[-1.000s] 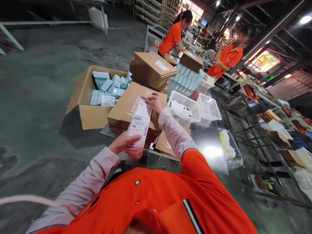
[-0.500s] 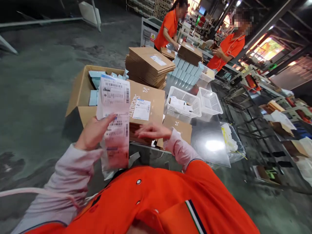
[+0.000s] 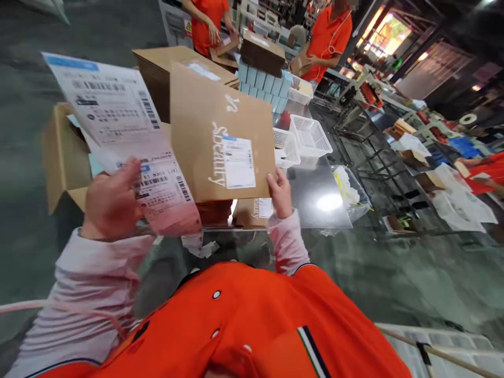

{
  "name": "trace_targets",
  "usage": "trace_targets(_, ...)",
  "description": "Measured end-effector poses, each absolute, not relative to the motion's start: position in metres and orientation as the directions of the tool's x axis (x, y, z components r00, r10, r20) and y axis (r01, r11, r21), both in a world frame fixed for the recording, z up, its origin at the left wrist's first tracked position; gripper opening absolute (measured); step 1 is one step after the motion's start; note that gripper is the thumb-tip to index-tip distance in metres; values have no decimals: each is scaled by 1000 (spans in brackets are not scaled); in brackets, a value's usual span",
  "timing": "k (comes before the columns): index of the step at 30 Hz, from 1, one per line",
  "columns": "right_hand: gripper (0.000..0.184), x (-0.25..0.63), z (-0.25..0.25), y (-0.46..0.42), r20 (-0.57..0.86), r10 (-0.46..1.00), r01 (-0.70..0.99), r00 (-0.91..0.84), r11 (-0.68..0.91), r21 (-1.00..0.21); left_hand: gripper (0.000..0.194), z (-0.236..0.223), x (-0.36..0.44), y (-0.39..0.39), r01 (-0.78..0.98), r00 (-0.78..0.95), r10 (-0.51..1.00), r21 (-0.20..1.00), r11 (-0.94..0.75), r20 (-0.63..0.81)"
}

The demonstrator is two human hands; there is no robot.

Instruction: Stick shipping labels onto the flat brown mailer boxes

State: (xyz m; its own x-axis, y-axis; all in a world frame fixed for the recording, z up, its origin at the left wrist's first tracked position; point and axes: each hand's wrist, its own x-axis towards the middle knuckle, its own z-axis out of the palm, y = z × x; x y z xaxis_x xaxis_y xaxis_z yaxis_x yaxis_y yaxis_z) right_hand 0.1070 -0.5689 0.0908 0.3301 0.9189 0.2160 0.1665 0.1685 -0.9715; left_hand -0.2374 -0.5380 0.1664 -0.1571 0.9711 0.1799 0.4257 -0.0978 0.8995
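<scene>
My left hand (image 3: 112, 202) pinches a strip of printed shipping labels (image 3: 118, 113), whose top end leans away to the left and whose lower end curls over. In my right hand (image 3: 281, 191) is the lower right corner of a flat brown cardboard carton (image 3: 192, 142), tilted up toward me. White lettering and one stuck-on shipping label (image 3: 239, 165) show on the carton's face. Beneath it lies another labelled carton (image 3: 250, 212) on the shiny metal table (image 3: 334, 215). The label strip overlaps the carton's left edge in view.
An open cardboard box (image 3: 59, 157) stands at left. Behind the lifted carton are a stack of flat cartons (image 3: 153, 79) and light-blue boxes (image 3: 262, 81). White plastic baskets (image 3: 311, 136) sit at right. Two co-workers in orange shirts (image 3: 331, 31) handle cardboard across the table.
My right hand has moved from hovering over the cartons to gripping one by its corner, and that carton is now raised. The label strip has swung up and left. The camera view has shifted.
</scene>
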Motion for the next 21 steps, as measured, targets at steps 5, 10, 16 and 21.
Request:
trace_targets(5,79,192,97,-615,83,820,414,567,-197,-889,36,181,-218,-578,238,-119,991,971,-30,60)
trace_targets(10,89,105,98,-615,55,994,412,90,14,-911,54,152,-186,-605,128,-18,1000,992,-4,6)
trace_targets(16,52,-12,90,-612,165,974,43,-153,174,-984,62,135,-177,-603,80,167,981,993,86,-98)
trace_targets(21,57,3,113,-594,145,966,115,-213,172,-978,49,127,-175,-601,6,5,995,995,100,-100)
